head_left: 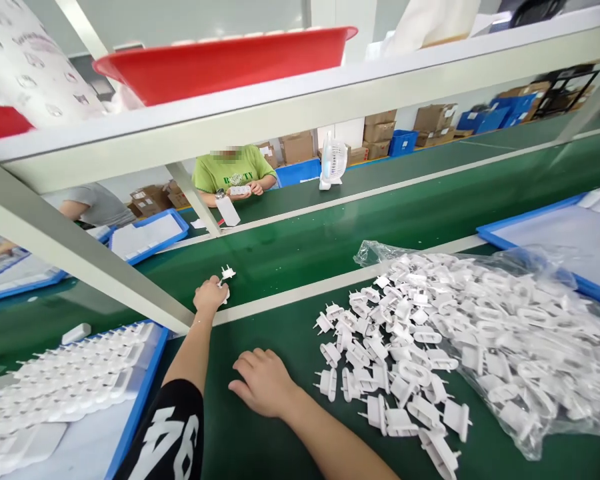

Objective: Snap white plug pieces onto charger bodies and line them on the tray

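Observation:
My left hand (pixel 210 294) reaches over the green conveyor belt with its fingers curled round a white plug part, of which only an edge (pixel 227 294) shows. Just beyond its fingertips is another white plug part (pixel 227 272), metal pins pointing up. Lower down, my right hand (pixel 264 381) rests palm down on the green worktop, fingers apart and nothing in it. To its right spreads a loose pile of white plug parts (pixel 375 347) with pins, spilling from a clear plastic bag (pixel 525 440).
A blue-rimmed tray (pixel 145 393) with rows of white pinned units lies at left, beside a slanting frame post (pixel 105 260). Another blue tray (pixel 505 230) is at right. Overhead, a shelf holds a red tray (pixel 230 63). Across the belt sits a person in green (pixel 237 167), near a small fan (pixel 333 160).

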`<action>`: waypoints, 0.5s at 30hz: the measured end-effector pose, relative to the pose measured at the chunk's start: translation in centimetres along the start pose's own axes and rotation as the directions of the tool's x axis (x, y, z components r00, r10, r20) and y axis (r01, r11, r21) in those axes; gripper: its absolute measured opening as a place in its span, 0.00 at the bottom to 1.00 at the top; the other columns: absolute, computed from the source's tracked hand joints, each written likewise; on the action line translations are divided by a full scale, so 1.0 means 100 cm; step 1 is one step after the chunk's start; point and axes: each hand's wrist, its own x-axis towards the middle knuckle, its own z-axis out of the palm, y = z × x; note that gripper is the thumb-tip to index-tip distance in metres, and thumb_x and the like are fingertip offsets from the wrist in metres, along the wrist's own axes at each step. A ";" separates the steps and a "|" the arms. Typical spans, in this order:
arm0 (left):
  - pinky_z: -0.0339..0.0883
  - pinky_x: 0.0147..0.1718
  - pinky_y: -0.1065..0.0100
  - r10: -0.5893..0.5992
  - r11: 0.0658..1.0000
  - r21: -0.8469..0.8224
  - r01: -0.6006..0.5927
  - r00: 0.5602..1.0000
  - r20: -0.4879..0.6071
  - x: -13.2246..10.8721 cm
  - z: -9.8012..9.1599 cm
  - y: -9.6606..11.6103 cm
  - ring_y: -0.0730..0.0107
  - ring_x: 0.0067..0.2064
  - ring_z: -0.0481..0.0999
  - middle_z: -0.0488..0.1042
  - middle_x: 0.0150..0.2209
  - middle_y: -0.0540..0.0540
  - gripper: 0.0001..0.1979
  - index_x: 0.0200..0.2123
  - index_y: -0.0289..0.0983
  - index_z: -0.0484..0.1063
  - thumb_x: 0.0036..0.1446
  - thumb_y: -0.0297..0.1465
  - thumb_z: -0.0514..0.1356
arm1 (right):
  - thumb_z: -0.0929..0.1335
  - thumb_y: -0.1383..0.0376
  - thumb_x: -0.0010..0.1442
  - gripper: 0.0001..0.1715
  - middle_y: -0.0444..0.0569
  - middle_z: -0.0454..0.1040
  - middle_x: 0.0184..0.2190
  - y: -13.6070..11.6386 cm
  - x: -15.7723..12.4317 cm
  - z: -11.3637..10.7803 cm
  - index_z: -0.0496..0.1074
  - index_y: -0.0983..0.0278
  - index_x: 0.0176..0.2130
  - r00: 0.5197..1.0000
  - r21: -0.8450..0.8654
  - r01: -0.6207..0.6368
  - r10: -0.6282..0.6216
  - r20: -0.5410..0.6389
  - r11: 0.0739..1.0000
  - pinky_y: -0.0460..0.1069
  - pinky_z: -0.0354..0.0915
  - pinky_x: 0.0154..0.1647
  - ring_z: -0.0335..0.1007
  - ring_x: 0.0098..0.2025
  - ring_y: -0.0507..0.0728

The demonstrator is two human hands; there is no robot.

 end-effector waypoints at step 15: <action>0.67 0.28 0.69 0.386 0.644 -0.753 -0.132 0.906 0.171 -0.105 -0.025 0.137 0.64 0.32 0.74 0.75 0.34 0.43 0.18 0.35 0.34 0.73 0.45 0.42 0.60 | 0.64 0.53 0.59 0.15 0.43 0.75 0.36 -0.017 0.000 0.024 0.70 0.61 0.35 0.947 -0.072 0.318 -0.312 0.079 0.945 0.51 0.65 0.33 0.68 0.40 0.56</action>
